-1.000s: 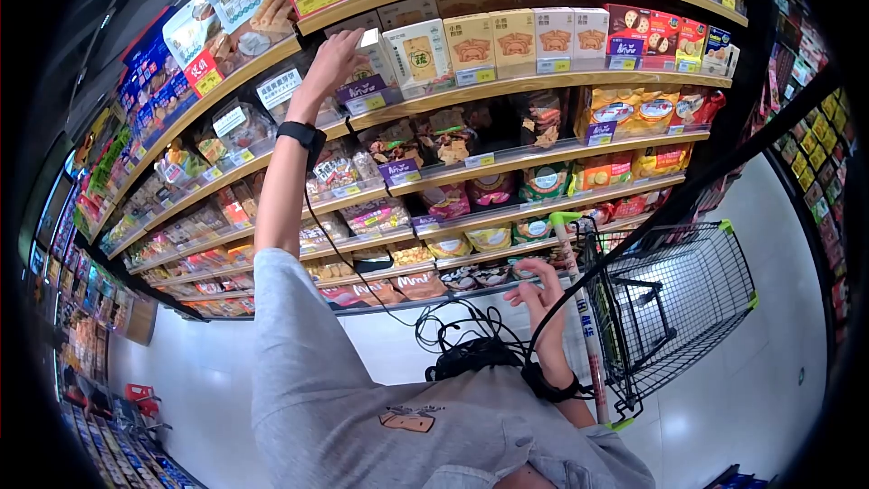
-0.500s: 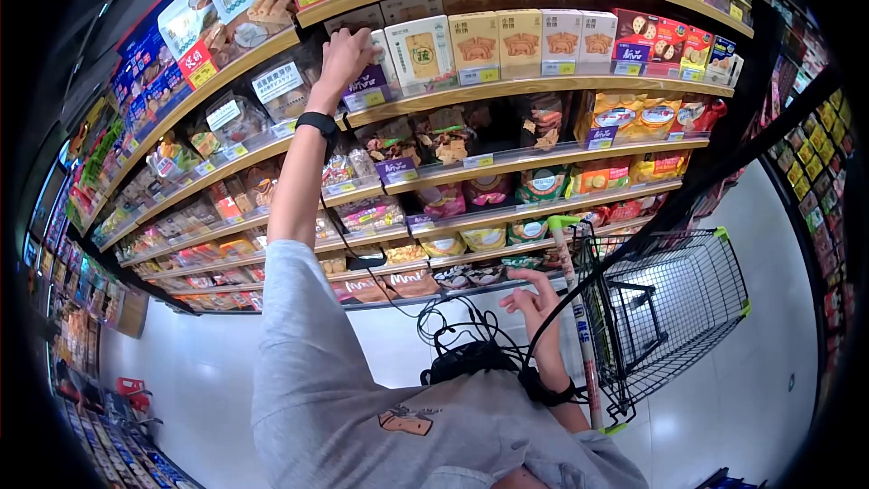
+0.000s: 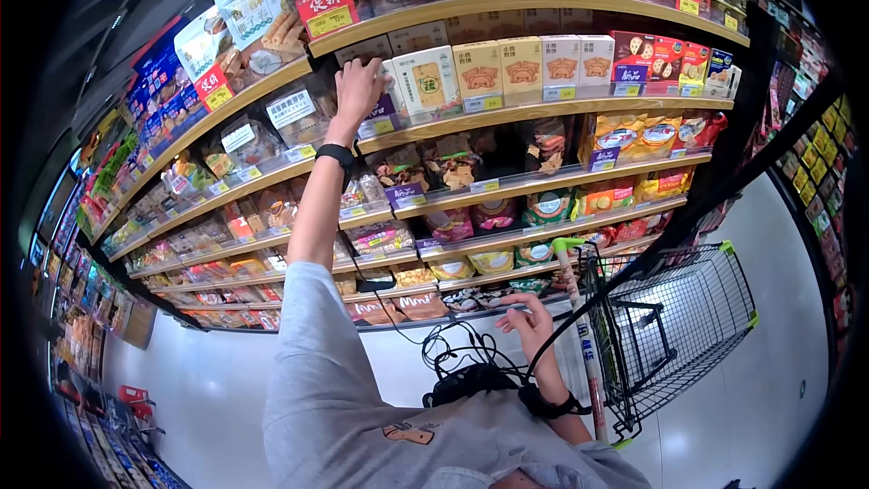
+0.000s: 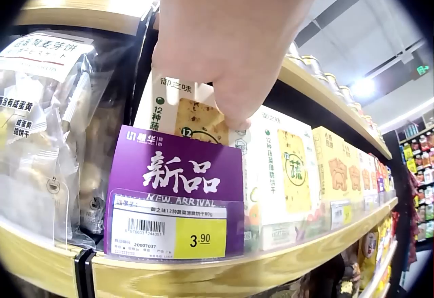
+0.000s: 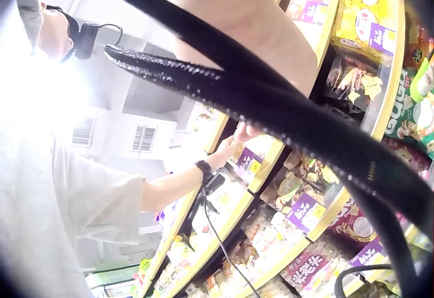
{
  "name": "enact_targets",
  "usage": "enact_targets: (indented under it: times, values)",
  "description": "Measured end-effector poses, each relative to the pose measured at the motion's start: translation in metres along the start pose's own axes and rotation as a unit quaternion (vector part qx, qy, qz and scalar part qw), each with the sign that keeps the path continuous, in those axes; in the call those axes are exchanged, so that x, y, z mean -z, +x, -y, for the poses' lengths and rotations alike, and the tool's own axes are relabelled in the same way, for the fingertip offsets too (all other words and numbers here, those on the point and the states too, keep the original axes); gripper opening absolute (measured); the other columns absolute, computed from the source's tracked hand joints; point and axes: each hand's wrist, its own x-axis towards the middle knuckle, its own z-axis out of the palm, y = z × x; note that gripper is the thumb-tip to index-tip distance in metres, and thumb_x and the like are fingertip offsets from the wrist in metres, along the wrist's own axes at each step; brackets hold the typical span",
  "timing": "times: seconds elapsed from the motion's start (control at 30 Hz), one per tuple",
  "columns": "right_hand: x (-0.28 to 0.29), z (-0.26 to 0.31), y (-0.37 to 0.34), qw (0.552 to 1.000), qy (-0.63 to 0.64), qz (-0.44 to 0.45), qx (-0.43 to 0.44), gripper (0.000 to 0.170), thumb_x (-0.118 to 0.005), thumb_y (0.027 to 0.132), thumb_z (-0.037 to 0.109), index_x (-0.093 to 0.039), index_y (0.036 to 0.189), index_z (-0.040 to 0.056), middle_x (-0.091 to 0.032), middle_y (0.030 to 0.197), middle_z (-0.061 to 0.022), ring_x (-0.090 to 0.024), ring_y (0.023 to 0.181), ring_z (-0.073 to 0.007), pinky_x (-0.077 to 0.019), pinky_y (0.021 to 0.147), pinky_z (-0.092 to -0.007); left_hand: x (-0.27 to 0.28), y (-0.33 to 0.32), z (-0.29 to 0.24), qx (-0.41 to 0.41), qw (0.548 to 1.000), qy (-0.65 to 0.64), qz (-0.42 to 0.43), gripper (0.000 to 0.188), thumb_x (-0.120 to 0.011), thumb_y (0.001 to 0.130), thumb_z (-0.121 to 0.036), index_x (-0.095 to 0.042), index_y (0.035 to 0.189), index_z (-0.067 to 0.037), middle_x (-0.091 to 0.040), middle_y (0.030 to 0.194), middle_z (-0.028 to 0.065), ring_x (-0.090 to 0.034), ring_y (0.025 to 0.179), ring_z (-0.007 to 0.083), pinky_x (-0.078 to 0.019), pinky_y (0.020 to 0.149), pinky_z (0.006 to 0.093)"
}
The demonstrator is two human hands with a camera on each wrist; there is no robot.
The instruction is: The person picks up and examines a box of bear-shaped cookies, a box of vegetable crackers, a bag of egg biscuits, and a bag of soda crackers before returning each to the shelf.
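Observation:
At the upper shelf, the left hand (image 3: 360, 91) reaches over a white cracker box (image 4: 196, 111) behind a purple price tag (image 4: 178, 186). In the left wrist view this hand (image 4: 234, 36) pinches the box's top, thumb on its front; the other fingertips are hidden behind. A matching white box (image 3: 425, 81) stands just to the right. Beside the cart handle, the right hand (image 3: 532, 328) hangs in front of the body with fingers loosely bent, holding nothing. Only the palm side of the right hand (image 5: 251, 33) shows in the right wrist view, behind black straps.
A wire shopping cart (image 3: 679, 326) with a green-trimmed handle stands at the right. Tangled black cables (image 3: 462, 353) lie by the waist. Bear-biscuit boxes (image 3: 480, 72) line the same shelf, above bagged snacks (image 3: 453, 167). A red promotion sign (image 3: 328, 7) sits above the left hand.
The left hand has moved slightly rightward along the box's top, its fingers bent over it. The head view has shifted, so the shelves sit lower. The right hand stays near the cart handle.

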Motion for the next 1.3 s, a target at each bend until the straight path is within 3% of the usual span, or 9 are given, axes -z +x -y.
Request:
enact_targets:
  times: [0.27,0.37,0.63,0.93,1.07,1.2,1.23,1.27,1.3]
  values:
    - [0.009,0.006,-0.006,1.0,0.009,-0.022,-0.002,0.015,-0.057,0.091,0.004,-0.059,0.106,-0.0001,-0.066,0.099,-0.0074,-0.067,0.076,-0.0131,-0.0495,0.063,-0.0227,0.003,0.002,-0.03,-0.051,0.998,-0.006,0.033,0.057,-0.071,0.081,-0.033,-0.051,0.129,-0.01,-0.055,0.113,0.0126,-0.05,0.11,0.0325,-0.0369,0.094,0.0503]
    - [0.016,0.004,-0.009,1.0,0.007,-0.023,-0.007,0.015,-0.057,0.092,0.005,-0.059,0.106,0.0002,-0.065,0.1,-0.0073,-0.066,0.076,-0.0127,-0.0489,0.063,-0.0226,-0.007,-0.002,-0.038,-0.055,0.998,0.009,-0.023,0.063,-0.073,0.078,-0.031,-0.049,0.132,-0.008,-0.055,0.118,0.0122,-0.049,0.112,0.0324,-0.033,0.099,0.0498]
    - [0.027,0.005,-0.019,0.998,0.004,-0.055,-0.003,0.012,-0.056,0.094,0.005,-0.059,0.105,0.0006,-0.065,0.102,-0.0074,-0.067,0.076,-0.013,-0.049,0.064,-0.0234,-0.019,0.002,-0.038,-0.044,0.998,0.031,-0.036,0.063,-0.076,0.074,-0.03,-0.051,0.128,-0.009,-0.057,0.119,0.01,-0.051,0.108,0.0355,-0.0321,0.1,0.0501]
    - [0.031,-0.002,-0.022,0.998,0.004,-0.062,-0.022,0.012,-0.057,0.092,0.005,-0.059,0.104,0.0015,-0.065,0.1,-0.0053,-0.065,0.084,-0.0125,-0.0481,0.068,-0.0236,-0.022,0.003,-0.032,-0.051,0.998,0.024,-0.01,0.079,-0.085,0.062,-0.021,-0.047,0.131,-0.011,-0.056,0.121,0.0095,-0.052,0.108,0.0362,-0.0357,0.096,0.0497]
    - [0.052,-0.019,-0.016,0.964,-0.135,-0.206,0.102,0.024,-0.059,0.088,0.0,-0.056,0.112,0.0013,-0.061,0.107,-0.0063,-0.057,0.101,-0.0139,-0.047,0.082,-0.0256,-0.025,0.005,-0.028,-0.057,0.997,0.046,0.007,0.081,-0.084,0.062,-0.018,-0.045,0.133,-0.011,-0.056,0.122,0.0097,-0.053,0.109,0.0377,-0.0364,0.097,0.0491]
    - [0.088,-0.03,0.004,0.928,-0.183,-0.312,0.087,0.029,-0.062,0.088,0.004,-0.055,0.115,0.0015,-0.057,0.108,-0.0085,-0.055,0.103,-0.0168,-0.0442,0.088,-0.03,-0.033,0.004,-0.021,-0.091,0.993,0.072,-0.025,0.083,-0.082,0.062,-0.017,-0.043,0.136,-0.012,-0.055,0.125,0.0097,-0.052,0.113,0.0408,-0.0372,0.097,0.0498]
    - [0.112,-0.051,0.011,0.901,-0.3,-0.304,0.077,0.044,-0.072,0.08,0.009,-0.05,0.119,0.0031,-0.055,0.111,-0.0123,-0.055,0.105,-0.0263,-0.0418,0.092,-0.035,-0.037,0.004,-0.019,-0.093,0.993,0.069,-0.028,0.084,-0.081,0.063,-0.017,-0.042,0.137,-0.013,-0.054,0.126,0.0094,-0.051,0.113,0.041,-0.0363,0.098,0.0503]
    - [0.124,-0.064,0.016,0.901,-0.302,-0.302,0.073,0.044,-0.072,0.08,0.009,-0.05,0.119,0.0031,-0.055,0.111,-0.0123,-0.055,0.105,-0.0263,-0.0418,0.092,-0.035,-0.039,0.004,-0.017,-0.096,0.993,0.066,-0.033,0.085,-0.081,0.063,-0.016,-0.041,0.138,-0.013,-0.053,0.127,0.0092,-0.051,0.114,0.0413,-0.0354,0.098,0.0508]
    - [0.133,-0.074,0.02,0.855,-0.411,-0.302,0.089,0.049,-0.074,0.078,0.013,-0.05,0.12,0.0032,-0.055,0.113,-0.0151,-0.054,0.106,-0.0305,-0.0415,0.092,-0.037,-0.041,0.003,-0.016,-0.094,0.993,0.066,-0.03,0.085,-0.081,0.063,-0.016,-0.041,0.138,-0.013,-0.053,0.127,0.0092,-0.051,0.114,0.0413,-0.0354,0.098,0.0508]
